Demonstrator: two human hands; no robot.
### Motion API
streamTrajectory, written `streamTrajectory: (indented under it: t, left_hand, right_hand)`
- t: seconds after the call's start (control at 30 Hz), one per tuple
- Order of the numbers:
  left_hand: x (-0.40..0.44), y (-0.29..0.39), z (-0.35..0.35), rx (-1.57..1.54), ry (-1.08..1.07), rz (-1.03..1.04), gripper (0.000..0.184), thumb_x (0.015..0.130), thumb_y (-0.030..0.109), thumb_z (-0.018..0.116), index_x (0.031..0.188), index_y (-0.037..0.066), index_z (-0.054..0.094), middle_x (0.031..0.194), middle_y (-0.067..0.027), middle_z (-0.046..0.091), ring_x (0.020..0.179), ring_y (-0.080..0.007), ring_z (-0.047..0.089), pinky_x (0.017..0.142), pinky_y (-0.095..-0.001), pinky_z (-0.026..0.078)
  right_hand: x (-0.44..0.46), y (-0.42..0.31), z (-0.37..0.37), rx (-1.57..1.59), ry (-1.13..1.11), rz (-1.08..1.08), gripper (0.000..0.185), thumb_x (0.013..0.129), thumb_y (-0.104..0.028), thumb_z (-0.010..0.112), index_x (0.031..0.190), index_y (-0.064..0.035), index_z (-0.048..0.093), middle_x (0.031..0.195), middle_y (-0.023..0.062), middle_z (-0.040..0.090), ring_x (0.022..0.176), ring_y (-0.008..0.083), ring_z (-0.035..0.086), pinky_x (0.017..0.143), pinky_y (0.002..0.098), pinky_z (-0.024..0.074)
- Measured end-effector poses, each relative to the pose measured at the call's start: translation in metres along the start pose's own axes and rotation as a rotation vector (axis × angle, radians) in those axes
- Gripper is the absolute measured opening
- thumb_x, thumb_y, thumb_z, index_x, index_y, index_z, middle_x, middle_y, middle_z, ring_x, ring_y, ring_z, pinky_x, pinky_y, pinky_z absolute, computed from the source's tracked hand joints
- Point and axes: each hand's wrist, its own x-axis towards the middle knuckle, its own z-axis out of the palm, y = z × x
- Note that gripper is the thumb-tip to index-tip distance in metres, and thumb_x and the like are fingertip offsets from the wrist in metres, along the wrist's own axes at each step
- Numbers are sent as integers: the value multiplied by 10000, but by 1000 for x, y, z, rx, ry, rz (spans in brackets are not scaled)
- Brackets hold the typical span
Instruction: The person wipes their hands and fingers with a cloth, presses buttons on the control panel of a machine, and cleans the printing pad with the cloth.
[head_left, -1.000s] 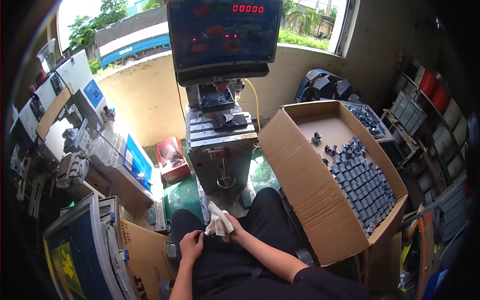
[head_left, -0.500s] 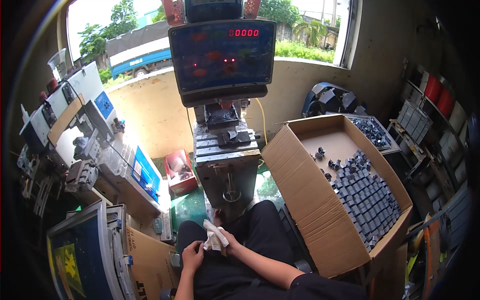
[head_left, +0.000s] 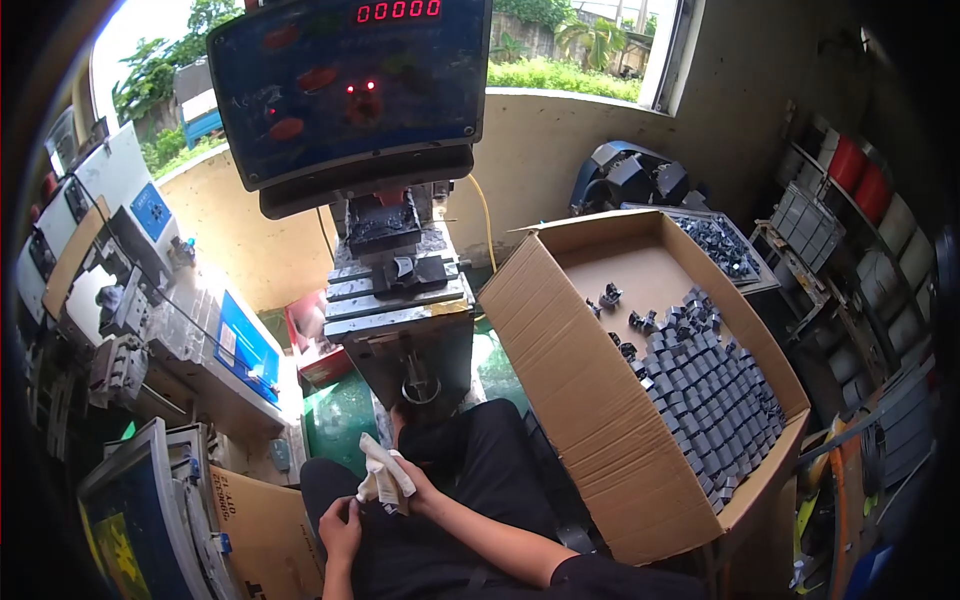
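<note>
A crumpled whitish cloth [head_left: 387, 478] is gripped in my right hand [head_left: 424, 490] above my lap. Just left of it, my left hand [head_left: 341, 528] has its thumb and fingers pinched together close to the cloth's edge; what they hold, if anything, is too small to make out. Ahead of my knees stands a machine [head_left: 400, 340] with a dark part [head_left: 405, 270] on its grooved bed. Over it hangs a blue control panel [head_left: 350, 95] with red digits reading 00000.
A large cardboard box [head_left: 600, 430] on the right holds rows of small grey parts [head_left: 715, 400]. Behind it is a tray of small parts [head_left: 722, 248]. A red box [head_left: 318, 345] sits on the floor left of the machine. Another machine [head_left: 215, 330] and a framed screen [head_left: 130, 520] stand at left.
The view has shifted, so the machine and both hands appear further left and the panel looks larger. My right hand still holds the cloth beside my left hand.
</note>
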Motion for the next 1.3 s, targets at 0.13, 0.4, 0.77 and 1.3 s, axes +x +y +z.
streamTrajectory:
  t: [0.13,0.4,0.77,1.3]
  left_hand:
    - [17,-1,-11,-589,41,-133,298,1073,243,534,893,10,582,691,11,542,619,-55,506,556,-242,392]
    - [9,276,-97,14,-186,1159,199,805,221,805,793,123,632,835,0,682,787,-198,659,685,-327,493]
    - [-21,397,-142,183,-413,1216,326,851,413,689,997,141,586,958,-46,630,895,-195,625,748,-347,450]
    - [38,317,-75,-1511,-1383,-61,798,1001,728,155,1620,229,83,1621,-289,260,1502,-450,274,1171,-568,296]
  right_hand:
    - [-13,-14,20,7,17,-10,384,1058,-417,493,1267,-116,608,1109,55,703,1002,209,701,886,393,571]
    - [-9,-16,4,93,-52,-33,466,1069,-428,456,1337,-68,580,1158,118,699,1037,268,701,899,431,587]
    - [-47,-6,-5,44,136,-62,459,1051,-420,482,1321,-64,588,1158,115,700,1042,268,697,904,435,580]
    - [-31,-20,8,50,133,-81,451,1025,-408,520,1299,-59,598,1158,109,702,1049,268,690,910,441,569]
